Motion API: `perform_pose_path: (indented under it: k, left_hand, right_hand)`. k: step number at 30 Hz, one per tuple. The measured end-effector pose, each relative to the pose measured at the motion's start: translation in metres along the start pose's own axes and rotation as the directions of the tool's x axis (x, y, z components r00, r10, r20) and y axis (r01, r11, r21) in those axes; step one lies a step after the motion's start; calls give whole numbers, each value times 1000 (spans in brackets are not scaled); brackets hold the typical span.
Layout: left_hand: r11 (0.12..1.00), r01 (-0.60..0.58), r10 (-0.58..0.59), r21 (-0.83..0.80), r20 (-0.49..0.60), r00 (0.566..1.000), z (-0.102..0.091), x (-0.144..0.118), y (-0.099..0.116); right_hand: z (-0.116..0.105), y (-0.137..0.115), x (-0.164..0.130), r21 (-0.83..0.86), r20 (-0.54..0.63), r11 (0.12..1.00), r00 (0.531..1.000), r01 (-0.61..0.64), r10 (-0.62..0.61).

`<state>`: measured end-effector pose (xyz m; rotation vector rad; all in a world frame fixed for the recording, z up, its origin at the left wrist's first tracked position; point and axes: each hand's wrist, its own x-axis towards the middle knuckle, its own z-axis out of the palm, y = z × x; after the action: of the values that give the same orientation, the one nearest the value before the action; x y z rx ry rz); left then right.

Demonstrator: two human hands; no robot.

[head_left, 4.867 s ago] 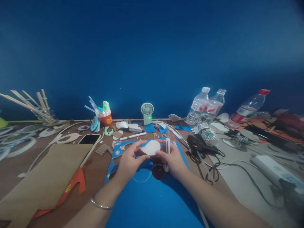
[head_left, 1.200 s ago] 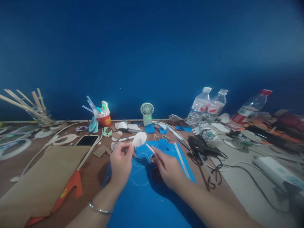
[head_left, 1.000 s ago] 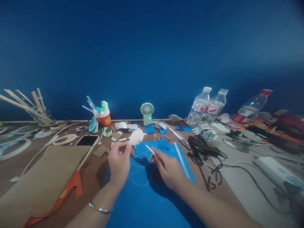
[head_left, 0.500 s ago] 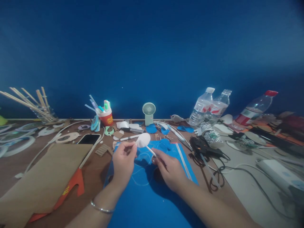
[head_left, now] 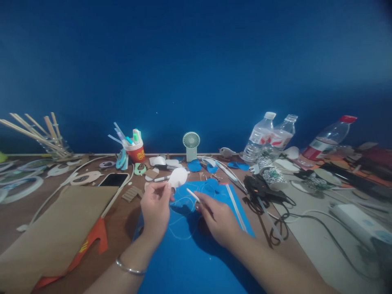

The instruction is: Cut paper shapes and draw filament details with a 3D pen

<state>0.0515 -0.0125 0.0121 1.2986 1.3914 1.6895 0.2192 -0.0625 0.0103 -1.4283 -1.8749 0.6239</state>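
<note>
Blue sheet [head_left: 196,261] covers the wooden table [head_left: 18,216] directly before us, with thin white outlines drawn on it. Our left hand [head_left: 156,208] pinches a white oval cutout [head_left: 178,177] between thumb and fingertips, holding it raised just above the far edge of the sheet. Our right hand [head_left: 216,216] is closed narrowly on a thin white stick [head_left: 193,194], which slants up toward the cutout without touching it. A silver bangle [head_left: 128,267] sits on the left wrist. Beside the sheet on the left lies a brown cardboard piece [head_left: 61,228] with a smartphone [head_left: 114,179] beyond it. Behind stand a small green fan [head_left: 191,143] and a red cup of pens [head_left: 136,151]; clear water bottles [head_left: 260,136] stand to the right, near black scissors [head_left: 260,190].
</note>
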Motion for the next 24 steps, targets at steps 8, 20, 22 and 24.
perform_pose_path:
  k: [8,20,22,24]
  left_hand:
    - [993,70,-72,-93,-15,997,0,2,0]
    - [995,79,-89,65,176,980,-3,2,1]
    - [992,42,-73,117,273,959,-2,1,5]
    - [988,-15,-50,152,418,907,-1,-2,11]
  right_hand:
    - [-1,-2,2,123,-108,985,985,-118,131]
    - [-2,14,17,326,-252,915,912,-236,324]
    - [-1,14,17,383,-241,899,916,-213,320]
    - [2,15,17,431,-249,882,915,-189,318]
